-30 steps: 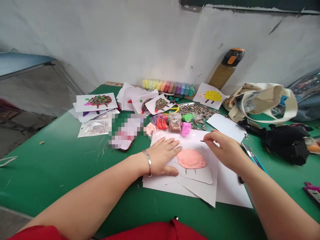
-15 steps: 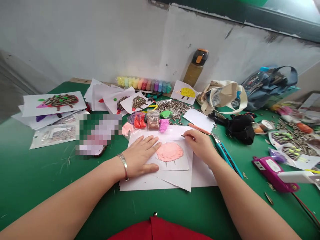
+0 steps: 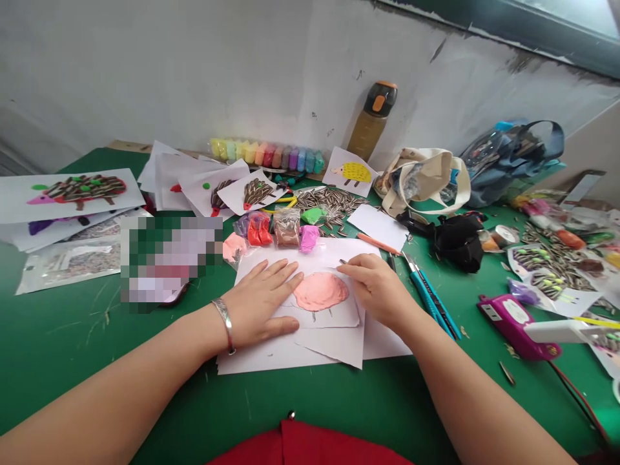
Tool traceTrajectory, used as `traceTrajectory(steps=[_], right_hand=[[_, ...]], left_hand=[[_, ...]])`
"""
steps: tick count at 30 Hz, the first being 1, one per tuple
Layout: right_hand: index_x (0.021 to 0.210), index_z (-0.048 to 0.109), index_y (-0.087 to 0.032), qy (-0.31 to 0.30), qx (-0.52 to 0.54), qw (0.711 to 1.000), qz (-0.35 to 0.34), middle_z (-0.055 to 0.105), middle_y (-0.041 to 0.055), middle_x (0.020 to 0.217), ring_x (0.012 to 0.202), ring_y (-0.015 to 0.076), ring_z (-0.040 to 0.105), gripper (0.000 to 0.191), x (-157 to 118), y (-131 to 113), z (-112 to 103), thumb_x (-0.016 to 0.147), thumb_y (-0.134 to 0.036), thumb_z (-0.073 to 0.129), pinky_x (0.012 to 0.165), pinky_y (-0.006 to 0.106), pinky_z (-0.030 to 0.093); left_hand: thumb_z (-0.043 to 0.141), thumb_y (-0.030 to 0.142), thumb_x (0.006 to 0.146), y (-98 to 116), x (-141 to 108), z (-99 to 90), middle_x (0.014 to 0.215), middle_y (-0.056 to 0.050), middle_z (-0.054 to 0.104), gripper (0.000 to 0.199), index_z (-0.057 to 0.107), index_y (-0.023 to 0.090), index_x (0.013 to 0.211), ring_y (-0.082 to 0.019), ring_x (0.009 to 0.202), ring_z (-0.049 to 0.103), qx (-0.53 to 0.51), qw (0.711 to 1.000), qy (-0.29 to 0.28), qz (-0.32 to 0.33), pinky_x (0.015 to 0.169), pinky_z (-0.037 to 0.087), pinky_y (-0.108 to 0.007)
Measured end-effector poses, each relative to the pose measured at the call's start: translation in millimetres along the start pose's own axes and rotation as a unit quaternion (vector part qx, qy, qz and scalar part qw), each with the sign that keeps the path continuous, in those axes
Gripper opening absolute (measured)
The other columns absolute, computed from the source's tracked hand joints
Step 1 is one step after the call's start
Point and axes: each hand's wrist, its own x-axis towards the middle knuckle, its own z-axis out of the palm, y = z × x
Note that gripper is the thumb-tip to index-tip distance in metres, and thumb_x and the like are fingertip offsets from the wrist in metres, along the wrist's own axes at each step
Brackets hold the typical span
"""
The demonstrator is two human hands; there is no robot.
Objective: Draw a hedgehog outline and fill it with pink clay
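My left hand lies flat with fingers spread on the left side of a white paper card, beside an oval of pink clay pressed onto it. Two short drawn legs show below the oval. My right hand is at the card's upper right, thumb and index finger pinched on a small dark sunflower seed. Only the seed's tip shows, just above the clay's upper right edge. More white sheets lie under the card.
Behind the card are bagged clay lumps and a pile of sunflower seeds. Teal utility knives lie right, near a magenta glue gun. Finished hedgehog pictures lie left. A bottle leans at the wall.
My right hand has moved a little left with the seed, nearer the clay's upper edge. My left hand stays flat on the card. The whole view has shifted slightly.
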Motion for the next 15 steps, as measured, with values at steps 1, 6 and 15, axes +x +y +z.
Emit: traceTrajectory(steps=[1,6,15], right_hand=[[0.101,0.072,-0.023,-0.019,-0.01,1.0,-0.003,0.063,0.0083,0.095,0.093,0.0237,0.056,0.039,0.4,-0.7,1.5,0.083,-0.003,0.044,0.081,0.039,0.046],[0.105,0.071,-0.024,-0.073,-0.051,0.996,-0.014,0.062,0.0093,0.099,0.097,0.0247,0.054,0.039,1.0,-3.1,5.1,0.086,-0.004,0.045,0.083,0.04,0.043],[0.118,0.065,-0.022,-0.086,-0.01,0.996,-0.011,0.064,0.0099,0.104,0.096,0.0241,0.054,0.04,0.7,1.6,1.2,0.089,-0.006,0.042,0.082,0.039,0.044]], left_hand=[[0.039,0.065,0.09,0.2,-0.2,0.4,0.157,-0.013,0.017,0.078,0.024,0.018,0.15,-0.033,0.144,0.015,0.003,1.0,0.002,-0.002,0.115,0.01,-0.051],[0.041,0.064,0.09,4.0,-1.5,0.4,0.157,-0.012,0.02,0.076,0.026,0.019,0.15,-0.03,0.144,0.016,0.015,1.0,0.022,-0.013,0.116,0.009,-0.047],[0.04,0.064,0.09,3.8,-1.2,-1.3,0.157,-0.012,0.019,0.078,0.027,0.017,0.15,-0.031,0.144,0.016,0.013,1.0,0.009,-0.013,0.116,0.009,-0.047]])
